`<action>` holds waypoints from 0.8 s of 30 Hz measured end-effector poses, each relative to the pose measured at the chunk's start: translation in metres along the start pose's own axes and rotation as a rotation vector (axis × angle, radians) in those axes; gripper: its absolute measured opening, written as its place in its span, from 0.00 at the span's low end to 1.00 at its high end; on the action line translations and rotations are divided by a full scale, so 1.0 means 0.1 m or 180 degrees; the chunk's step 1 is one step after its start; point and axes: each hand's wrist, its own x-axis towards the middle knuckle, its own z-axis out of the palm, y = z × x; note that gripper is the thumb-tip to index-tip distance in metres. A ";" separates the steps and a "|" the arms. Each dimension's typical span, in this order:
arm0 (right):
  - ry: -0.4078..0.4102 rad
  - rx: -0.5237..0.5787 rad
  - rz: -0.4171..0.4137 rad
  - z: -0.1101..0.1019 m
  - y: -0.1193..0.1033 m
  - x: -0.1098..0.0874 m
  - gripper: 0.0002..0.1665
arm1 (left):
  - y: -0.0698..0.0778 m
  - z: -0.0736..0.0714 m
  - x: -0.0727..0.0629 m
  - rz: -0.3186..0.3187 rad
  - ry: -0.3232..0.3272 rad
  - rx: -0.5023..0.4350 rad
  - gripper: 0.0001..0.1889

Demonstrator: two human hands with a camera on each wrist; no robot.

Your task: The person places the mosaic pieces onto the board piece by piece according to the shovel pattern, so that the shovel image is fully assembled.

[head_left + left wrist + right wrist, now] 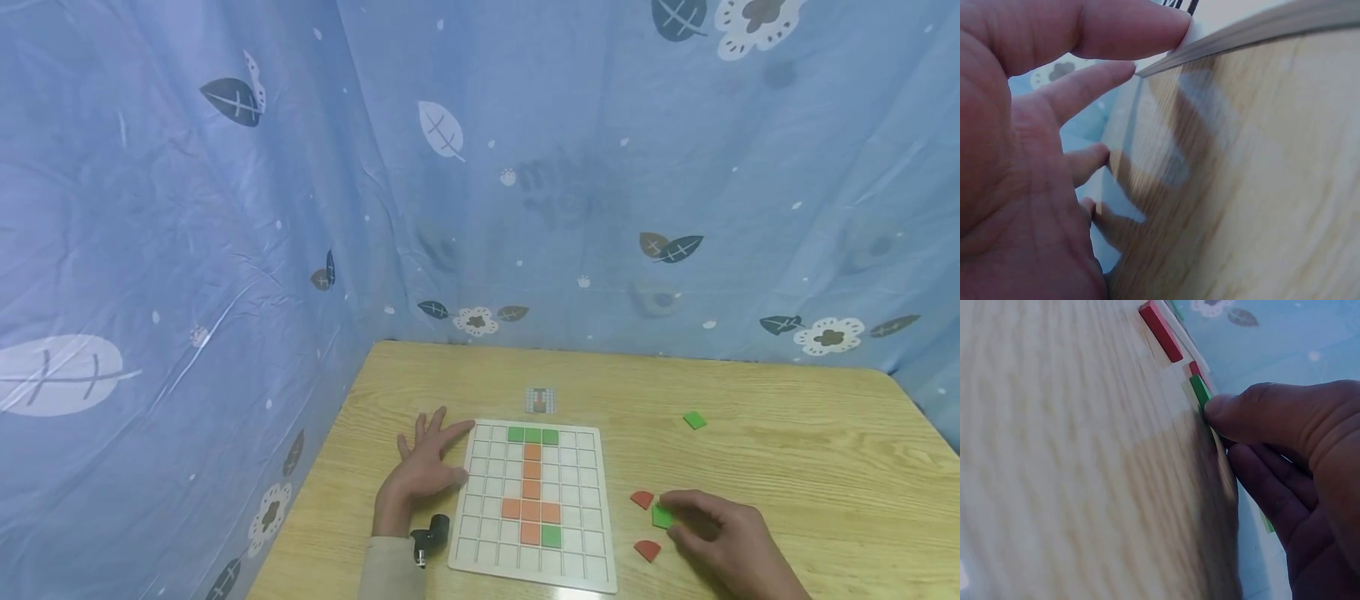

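Note:
A white grid board (493,552) lies on the table, with green square tiles (532,435) in its top row and orange squares (531,470) forming a column and crossbar. One more green square (551,536) sits near the bottom. My left hand (422,471) is at the board's left side, fingers spread, with the thumb and index fingertip at its edge. To the board's right, my right hand (723,533) pinches a loose green square tile (662,517) between thumb and index finger; the right wrist view shows the thumb on this green tile (1200,390), low against the table.
Two red quarter-round tiles (642,499) lie between the board and my right hand. Farther back is another green tile (694,420). A small pattern card (540,401) lies behind the board. A black device (431,536) is by my left wrist. Blue curtains (570,208) border the table.

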 end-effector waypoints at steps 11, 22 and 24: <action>0.0218 -0.0028 -0.0184 0.05 0.02 0.01 0.23 | 0.01 0.01 -0.01 0.0003 0.0017 0.0015 0.48; 0.0082 0.0031 0.0014 -0.03 -0.08 0.01 0.21 | 0.00 0.00 -0.01 0.0018 -0.0008 0.0057 0.48; 0.0164 0.0102 -0.0100 -0.03 -0.11 0.01 0.22 | 0.00 0.00 -0.01 0.0021 -0.0012 0.0068 0.48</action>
